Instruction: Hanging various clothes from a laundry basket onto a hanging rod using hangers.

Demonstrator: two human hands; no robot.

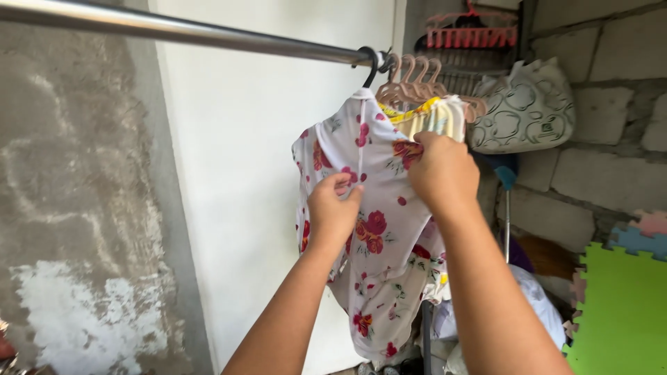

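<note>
A white garment with red flowers [379, 264] hangs from a black hanger hook [372, 61] on a metal rail [180, 30]. My left hand [333, 208] pinches the fabric near the garment's chest. Higher up, my right hand [441, 170] grips the cloth at the right shoulder. Behind it a yellow-trimmed striped garment [434, 117] hangs on one of several pink hangers [417, 80].
A pale patterned bag [524, 107] hangs on the block wall [611, 160] at right, below a pink clip rack [472, 31]. Green and coloured foam mats [618, 305] lean at lower right. A white panel [236, 173] and rough grey wall [76, 208] fill the left.
</note>
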